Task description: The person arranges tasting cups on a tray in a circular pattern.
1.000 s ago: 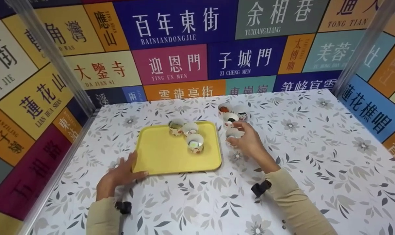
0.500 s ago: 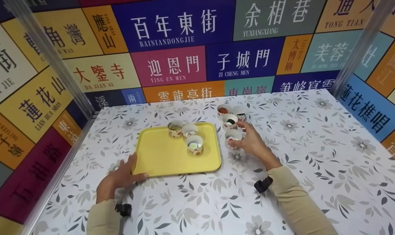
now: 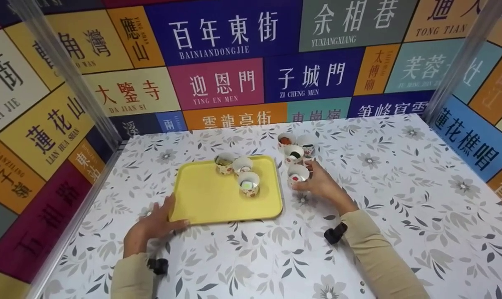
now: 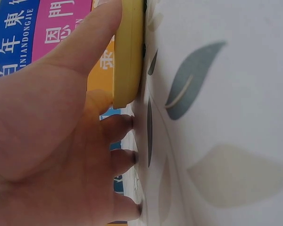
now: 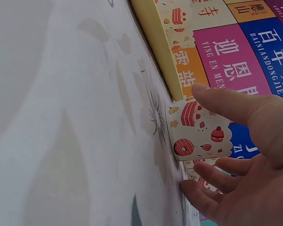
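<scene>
A white paper cup (image 3: 297, 173) printed with red cakes stands upright on the table right of the yellow tray (image 3: 209, 201); a small red-and-white item lies inside. My right hand (image 3: 322, 180) stands around its right side, thumb at the front and fingers behind. In the right wrist view the cup (image 5: 198, 129) lies between the spread thumb and loosely bent fingers; how firmly they touch cannot be told. My left hand (image 3: 155, 222) rests at the tray's near-left corner. In the left wrist view its straight thumb lies along the tray edge (image 4: 128, 56), other fingertips touching the table.
On the tray's far right part stand three similar cups, the nearest being a cup (image 3: 249, 185) with pale green contents. Behind the right hand is a cluster of three cups, including a cup (image 3: 294, 153) with something black inside. A sign-patterned wall (image 3: 217, 83) closes the back.
The right hand's fingers have drawn slightly right and spread, so more of the cup shows. That cup stays in place on the table. The left hand and tray have not visibly moved.
</scene>
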Action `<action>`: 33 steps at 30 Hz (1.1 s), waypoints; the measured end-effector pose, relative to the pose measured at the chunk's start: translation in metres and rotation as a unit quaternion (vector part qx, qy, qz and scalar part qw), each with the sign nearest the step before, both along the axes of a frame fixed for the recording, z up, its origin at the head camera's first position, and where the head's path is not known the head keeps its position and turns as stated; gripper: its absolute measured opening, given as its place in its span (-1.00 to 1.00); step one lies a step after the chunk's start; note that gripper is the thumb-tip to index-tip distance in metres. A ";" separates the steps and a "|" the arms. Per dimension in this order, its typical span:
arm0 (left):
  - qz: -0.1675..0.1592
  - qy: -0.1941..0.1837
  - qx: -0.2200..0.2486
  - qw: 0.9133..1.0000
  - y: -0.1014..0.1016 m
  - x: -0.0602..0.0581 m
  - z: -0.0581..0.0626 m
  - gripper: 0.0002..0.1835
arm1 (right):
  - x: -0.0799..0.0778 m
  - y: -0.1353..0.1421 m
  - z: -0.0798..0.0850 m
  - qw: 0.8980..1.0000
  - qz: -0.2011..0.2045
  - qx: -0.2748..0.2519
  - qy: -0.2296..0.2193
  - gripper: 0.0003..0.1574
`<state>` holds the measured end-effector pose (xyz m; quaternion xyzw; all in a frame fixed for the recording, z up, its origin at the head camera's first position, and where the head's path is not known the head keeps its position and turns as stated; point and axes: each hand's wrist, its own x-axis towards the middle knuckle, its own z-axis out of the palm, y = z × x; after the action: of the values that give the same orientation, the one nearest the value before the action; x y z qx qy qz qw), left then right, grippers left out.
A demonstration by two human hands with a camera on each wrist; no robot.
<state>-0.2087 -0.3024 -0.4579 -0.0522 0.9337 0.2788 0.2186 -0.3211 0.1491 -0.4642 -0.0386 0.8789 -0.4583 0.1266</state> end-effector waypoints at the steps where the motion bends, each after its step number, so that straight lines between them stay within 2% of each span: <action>1: 0.001 0.000 0.002 1.000 0.000 0.000 0.000 0.23 | 0.000 0.001 0.000 1.000 0.000 0.000 0.001 0.15; 5: 0.004 -0.002 0.008 1.000 -0.001 0.000 0.000 0.23 | 0.000 0.001 -0.002 1.000 -0.001 -0.009 0.002 -0.01; 9: -0.018 0.012 0.002 1.000 -0.001 0.001 0.000 0.23 | 0.002 0.001 -0.004 1.000 -0.009 -0.028 -0.004 -0.11; 12: -0.034 0.023 -0.003 0.999 -0.001 0.001 0.000 0.22 | 0.002 0.000 -0.005 0.999 -0.012 -0.035 -0.005 -0.13; 18: -0.027 0.016 -0.001 1.000 0.001 0.001 0.002 0.21 | 0.001 0.001 -0.002 0.999 -0.029 -0.037 0.002 -0.17; 25: -0.015 0.011 0.005 1.000 0.002 0.001 0.003 0.20 | 0.003 -0.004 0.006 0.998 -0.040 -0.033 -0.020 -0.11; 33: -0.024 0.014 0.003 1.000 0.002 0.001 0.003 0.21 | 0.006 -0.009 0.013 0.999 -0.022 -0.023 -0.010 -0.17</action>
<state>-0.2072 -0.3006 -0.4553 -0.0254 0.9369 0.2768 0.2119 -0.3150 0.1401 -0.4517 -0.0175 0.8675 -0.4814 0.1241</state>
